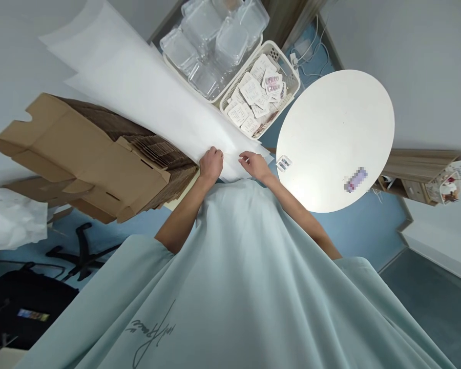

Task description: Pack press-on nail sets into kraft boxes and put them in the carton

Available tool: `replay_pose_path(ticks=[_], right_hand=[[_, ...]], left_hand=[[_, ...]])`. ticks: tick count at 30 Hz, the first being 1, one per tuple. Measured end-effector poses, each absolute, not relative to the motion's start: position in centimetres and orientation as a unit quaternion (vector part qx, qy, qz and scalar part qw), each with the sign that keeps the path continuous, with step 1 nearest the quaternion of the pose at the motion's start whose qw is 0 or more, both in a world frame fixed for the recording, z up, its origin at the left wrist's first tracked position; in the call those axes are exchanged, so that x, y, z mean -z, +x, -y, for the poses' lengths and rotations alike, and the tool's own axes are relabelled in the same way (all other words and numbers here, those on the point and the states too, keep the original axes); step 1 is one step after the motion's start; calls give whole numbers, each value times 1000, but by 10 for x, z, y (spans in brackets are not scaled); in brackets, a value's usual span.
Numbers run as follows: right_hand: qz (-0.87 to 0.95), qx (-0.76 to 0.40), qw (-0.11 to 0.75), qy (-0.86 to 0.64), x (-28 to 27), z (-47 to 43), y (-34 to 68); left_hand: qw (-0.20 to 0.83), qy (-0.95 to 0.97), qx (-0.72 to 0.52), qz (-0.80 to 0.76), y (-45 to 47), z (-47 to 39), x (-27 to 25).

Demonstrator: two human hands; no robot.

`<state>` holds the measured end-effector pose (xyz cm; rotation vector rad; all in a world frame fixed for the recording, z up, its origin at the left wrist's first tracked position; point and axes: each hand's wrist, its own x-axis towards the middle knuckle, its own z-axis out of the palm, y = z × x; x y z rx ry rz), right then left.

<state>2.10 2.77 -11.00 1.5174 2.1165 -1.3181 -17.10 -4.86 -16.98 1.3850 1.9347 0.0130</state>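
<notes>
A pile of large white paper sheets (146,87) stretches from the upper left down to my body. At its near end my left hand (212,163) is closed, its curled fingers gripping the sheet's surface. My right hand (254,165) rests a short way to the right over the same sheets. Its fingers are loosely bent, with a small gap between thumb and forefinger and nothing visible in them. Light creases show in the paper between both hands.
Folded brown cardboard boxes (88,159) stand left of the paper. Behind it are clear plastic boxes (207,31) and a white basket (294,77) of small cards. A round white table (338,128) at right bears a small card pack (284,163) and a blurred purple item (355,180).
</notes>
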Motion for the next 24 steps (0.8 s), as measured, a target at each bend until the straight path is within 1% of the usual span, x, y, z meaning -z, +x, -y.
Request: replay_pose_path(ticks=[3,11,14,20,22,24], right_hand=[[-729,437,85,520,112,-25,24],[-726,426,-30,540,109,-21,22],[-693,431,-40,576,102,-20,24],[-579,496,15,647,77,-20,56],[-543,526,-5,655,68,-17,73],[-505,564,-62,650,59,-13,92]], left_hand=[[357,555,-39,-750,-171,52,156],[324,596,-147,-720,-167,61,115],[331,618,-185,-689,-161,60,96],[331,693,-253,-588,-132,54,59],[333,718,-270,-549,-117,51,49],[335,743,-285,-505,-100,49,40]])
